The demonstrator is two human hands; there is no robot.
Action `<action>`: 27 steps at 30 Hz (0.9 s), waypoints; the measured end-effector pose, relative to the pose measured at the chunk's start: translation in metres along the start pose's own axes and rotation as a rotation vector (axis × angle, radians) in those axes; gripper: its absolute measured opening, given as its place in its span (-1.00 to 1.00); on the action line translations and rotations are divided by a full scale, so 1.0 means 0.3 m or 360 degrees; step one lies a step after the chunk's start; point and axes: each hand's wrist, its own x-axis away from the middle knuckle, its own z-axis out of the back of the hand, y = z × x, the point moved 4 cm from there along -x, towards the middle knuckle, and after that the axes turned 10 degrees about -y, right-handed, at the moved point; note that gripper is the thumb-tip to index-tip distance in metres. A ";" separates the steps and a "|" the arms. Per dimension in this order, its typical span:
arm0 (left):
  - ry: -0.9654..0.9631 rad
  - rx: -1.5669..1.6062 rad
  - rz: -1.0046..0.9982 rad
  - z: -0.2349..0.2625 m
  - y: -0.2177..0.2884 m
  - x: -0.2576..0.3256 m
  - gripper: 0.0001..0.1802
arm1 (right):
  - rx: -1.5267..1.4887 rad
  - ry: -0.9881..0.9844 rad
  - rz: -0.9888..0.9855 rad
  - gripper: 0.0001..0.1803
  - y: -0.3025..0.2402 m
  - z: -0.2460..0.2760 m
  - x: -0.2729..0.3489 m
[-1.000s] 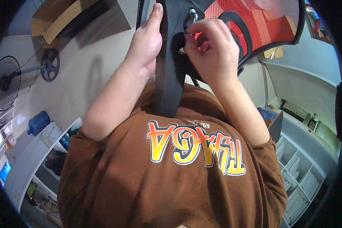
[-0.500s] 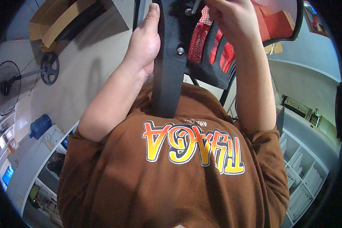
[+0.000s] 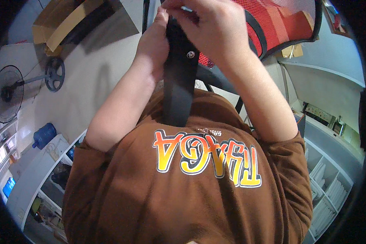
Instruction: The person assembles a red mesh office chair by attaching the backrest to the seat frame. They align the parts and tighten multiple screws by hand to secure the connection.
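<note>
A flat black bar, likely a chair's armrest piece, stands upright against my shirt front. My left hand is closed round its left edge, thumb pointing up. My right hand is bent over the upper part of the bar, with its fingertips close to my left thumb. A thin metal hex key shows in part between the right fingers. One silver bolt sits in the bar below that hand; the upper bolt is hidden behind it. Behind my right wrist is the chair's red mesh with its black frame.
At the upper left lies an open cardboard box. A standing fan and a blue water jug are on the left. White shelving with stacked items runs along the lower right, and more shelves are at the lower left.
My right hand has moved left and over the bar, covering the upper bolt where the hex key's end was. The left hand keeps its hold on the bar.
</note>
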 end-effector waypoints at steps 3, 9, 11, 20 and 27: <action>0.0059 0.0004 -0.0089 0.012 0.001 0.012 -0.41 | 0.0171 -0.0082 0.0061 -0.87 -0.042 -0.048 0.054; 0.0030 -0.0039 -0.0085 0.011 -0.006 0.018 -0.42 | 0.0150 -0.0095 0.0168 -0.77 -0.041 -0.017 0.129; 0.0047 -0.0081 -0.0031 0.019 -0.012 0.013 -0.40 | 0.0072 0.0058 0.0304 -0.80 -0.022 -0.016 0.162; 0.0073 -0.0066 -0.0043 0.040 -0.012 -0.010 -0.42 | 0.0262 0.0049 0.0260 -0.79 -0.030 -0.005 0.138; -0.0148 0.0150 -0.0165 0.064 -0.022 -0.054 -0.45 | 0.0246 0.0476 -0.0355 -0.74 -0.017 -0.010 0.096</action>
